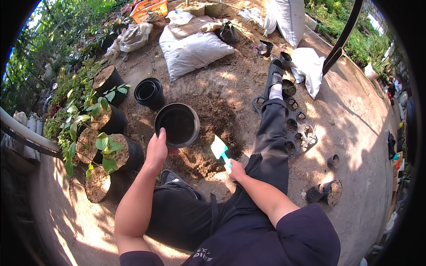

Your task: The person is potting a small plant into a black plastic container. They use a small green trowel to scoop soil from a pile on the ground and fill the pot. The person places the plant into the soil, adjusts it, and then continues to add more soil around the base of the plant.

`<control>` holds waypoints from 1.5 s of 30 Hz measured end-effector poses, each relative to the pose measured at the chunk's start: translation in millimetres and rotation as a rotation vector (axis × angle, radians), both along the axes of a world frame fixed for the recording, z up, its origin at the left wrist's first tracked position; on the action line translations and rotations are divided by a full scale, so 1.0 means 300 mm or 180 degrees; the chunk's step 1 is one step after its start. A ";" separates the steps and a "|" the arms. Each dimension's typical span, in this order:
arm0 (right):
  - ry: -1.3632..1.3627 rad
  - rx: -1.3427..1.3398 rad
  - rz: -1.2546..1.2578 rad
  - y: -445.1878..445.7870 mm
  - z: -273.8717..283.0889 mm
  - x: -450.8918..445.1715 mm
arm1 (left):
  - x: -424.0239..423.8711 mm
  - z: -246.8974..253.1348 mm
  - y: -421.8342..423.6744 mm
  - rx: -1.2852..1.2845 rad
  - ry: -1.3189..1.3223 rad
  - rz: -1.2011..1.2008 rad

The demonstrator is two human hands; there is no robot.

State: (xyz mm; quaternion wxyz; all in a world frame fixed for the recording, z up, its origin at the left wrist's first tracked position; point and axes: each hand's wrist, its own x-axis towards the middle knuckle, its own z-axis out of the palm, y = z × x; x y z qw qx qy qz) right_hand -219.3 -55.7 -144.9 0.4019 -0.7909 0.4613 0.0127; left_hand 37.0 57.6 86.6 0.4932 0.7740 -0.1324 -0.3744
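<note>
My left hand [157, 149] grips the rim of a round black plastic plant pot [177, 125], its thumb on the near left edge; the pot's inside looks dark and holds no visible soil. In my right hand [237, 170] is the turquoise handle of a garden trowel [218, 148], whose blade points up and left over the ground. A loose heap of brown potting soil [213, 126] lies beneath and between the two. Just behind the held pot stands a stack of nested black pots [149, 93].
Filled black pots [128, 153], some leafy, line the left side. A stuffed white sack [196, 50] lies ahead, with an orange plastic basket [149, 11] behind it. Beside my outstretched leg is a grey plastic pot tray [301, 128]. Small pots [333, 161] sit at right.
</note>
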 end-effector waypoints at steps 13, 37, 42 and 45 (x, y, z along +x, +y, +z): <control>-0.0847 0.2285 -0.1044 -0.033 0.052 0.027 | 0.017 -0.041 -0.034 0.0073 -0.0048 -0.0134; -0.0893 -0.0596 0.0457 -0.170 0.967 0.002 | 0.043 -0.159 -0.050 0.0292 0.0363 0.0035; -0.0818 -0.1740 0.0734 -0.101 0.928 0.052 | 0.019 -0.177 -0.062 0.0314 0.0794 -0.0133; -0.1057 -0.1470 0.0343 -0.109 0.916 0.038 | 0.005 -0.164 -0.070 0.0370 0.0726 -0.0111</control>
